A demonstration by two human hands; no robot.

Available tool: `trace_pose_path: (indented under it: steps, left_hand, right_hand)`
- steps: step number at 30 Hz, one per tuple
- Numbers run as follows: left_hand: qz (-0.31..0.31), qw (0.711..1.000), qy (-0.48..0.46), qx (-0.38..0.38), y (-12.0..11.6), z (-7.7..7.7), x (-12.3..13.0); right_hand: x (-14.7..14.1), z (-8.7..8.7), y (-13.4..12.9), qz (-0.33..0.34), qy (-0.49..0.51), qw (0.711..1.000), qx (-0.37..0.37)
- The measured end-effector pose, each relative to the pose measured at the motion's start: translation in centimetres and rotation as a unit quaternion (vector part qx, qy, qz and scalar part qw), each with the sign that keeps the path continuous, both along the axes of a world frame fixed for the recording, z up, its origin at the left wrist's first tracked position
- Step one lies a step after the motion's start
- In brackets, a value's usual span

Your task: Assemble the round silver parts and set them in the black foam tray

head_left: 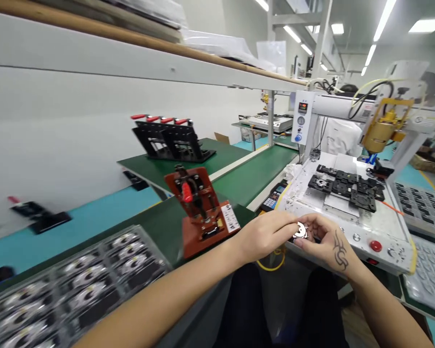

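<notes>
We pinch a small disc (301, 230) between both hands, our left hand (264, 234) coming in with fingers extended, our right hand (322, 239) curled around the opposite side, its thumb at the lower edge. Both are closed on the part, though we cannot tell which fingertips bear the weight. It hangs above our dark-clad legs (239, 309), just off the front left of a white machine (300, 198) and to the right of a red clamp (194, 237).

Good handling here, we judge, means a light grip on the rim, one hand steadying while the other adjusts, with the bright face left untouched. A slip could drop the piece, so unhurried fingers seem wise.

The disc is round and looks flat, its face gleaming silvery white, with a dark opening near the middle and darker bits at its edge. Our fingers hide much of the rim; finer detail is too small to read. Similar-looking bright parts (89, 275) sit in a tray (115, 279) at left.
</notes>
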State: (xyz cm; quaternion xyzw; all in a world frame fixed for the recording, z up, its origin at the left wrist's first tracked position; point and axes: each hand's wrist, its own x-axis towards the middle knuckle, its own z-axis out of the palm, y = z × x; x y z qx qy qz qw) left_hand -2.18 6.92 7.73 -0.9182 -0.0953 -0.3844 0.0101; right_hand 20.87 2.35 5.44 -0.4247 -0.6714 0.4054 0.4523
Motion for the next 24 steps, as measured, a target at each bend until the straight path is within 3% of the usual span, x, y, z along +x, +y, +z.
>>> trace_pose_path:
  steps: [3, 7, 9, 13, 19, 24]
  left_hand:
    - [-0.035, 0.994, -0.003, -0.099, 3.7, 0.5, 3.1]
    - [0.028, 0.976, 0.026, -0.214, 10.9, 2.6, 7.7]
    - [0.086, 0.954, 0.099, -0.269, 14.6, 3.6, 9.9]
    - [0.085, 0.927, 0.201, -0.305, 19.8, 4.6, 12.9]
    - [0.061, 0.91, 0.271, -0.309, 22.5, 4.5, 14.0]
    - [0.054, 0.919, 0.24, -0.309, 22.3, 4.8, 14.0]
  right_hand:
    - [3.9, 0.3, -0.1, -0.096, -0.026, 0.995, 0.0]
    - [8.5, 1.4, -0.3, -0.229, -0.058, 0.971, 0.038]
    - [10.0, 2.1, -0.7, -0.257, -0.071, 0.962, 0.053]
    - [12.3, 2.5, -2.1, -0.265, -0.06, 0.96, 0.064]
    - [14.5, 1.9, -3.8, -0.298, -0.047, 0.952, 0.056]
    - [13.2, 3.4, -0.6, -0.302, -0.103, 0.942, 0.1]
